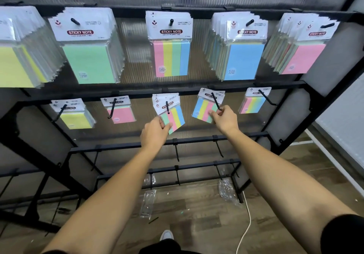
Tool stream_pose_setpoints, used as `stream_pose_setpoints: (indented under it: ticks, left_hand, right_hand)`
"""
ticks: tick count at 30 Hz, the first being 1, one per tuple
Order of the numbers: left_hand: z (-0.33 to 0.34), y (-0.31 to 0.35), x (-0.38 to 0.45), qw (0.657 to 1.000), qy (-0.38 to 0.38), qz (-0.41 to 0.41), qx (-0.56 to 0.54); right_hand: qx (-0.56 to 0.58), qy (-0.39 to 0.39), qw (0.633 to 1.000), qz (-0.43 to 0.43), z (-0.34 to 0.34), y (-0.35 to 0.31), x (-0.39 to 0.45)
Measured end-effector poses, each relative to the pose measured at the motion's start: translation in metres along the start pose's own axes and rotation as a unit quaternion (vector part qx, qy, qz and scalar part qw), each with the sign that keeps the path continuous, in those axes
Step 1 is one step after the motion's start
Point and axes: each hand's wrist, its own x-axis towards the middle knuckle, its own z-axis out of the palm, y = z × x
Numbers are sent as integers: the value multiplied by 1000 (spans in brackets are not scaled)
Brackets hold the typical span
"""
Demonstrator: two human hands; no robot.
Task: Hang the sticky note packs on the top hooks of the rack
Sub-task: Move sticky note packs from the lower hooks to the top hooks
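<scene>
My left hand (155, 130) pinches the lower corner of a striped sticky note pack (173, 116) that hangs tilted on a middle-row hook (167, 107). To its right, my right hand (224, 118) grips the lower edge of another striped pack (204, 109) on the neighbouring hook (216, 102). On the top row of the black rack (137, 9), hooks carry packs: yellow (17, 64), green (89, 56), a striped pack (171, 50), blue (240, 56) and pink (303, 56).
More packs hang on the middle row: yellow (73, 115), pink (120, 111), striped (254, 104). The lower rails (177, 141) hold bare hooks. Plastic wrappers (228, 192) and a white cable (247, 228) lie on the wooden floor. A wall stands at the right.
</scene>
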Motion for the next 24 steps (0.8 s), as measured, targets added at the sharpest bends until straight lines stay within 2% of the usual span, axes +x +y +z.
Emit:
stream_pose_setpoints:
  ticks: [5,17,24]
  left_hand:
    - [-6,-1,-11,999,0,20,-46]
    - [-34,-4,-65,998,2,46,-32]
    - [-48,-12,-97,997,11,60,-37]
  right_hand:
    - [51,14,999,-13,-4,-5,-15]
    - [45,43,996,-62,-23,5,-74]
    - [90,64,989,-102,-33,2,-118]
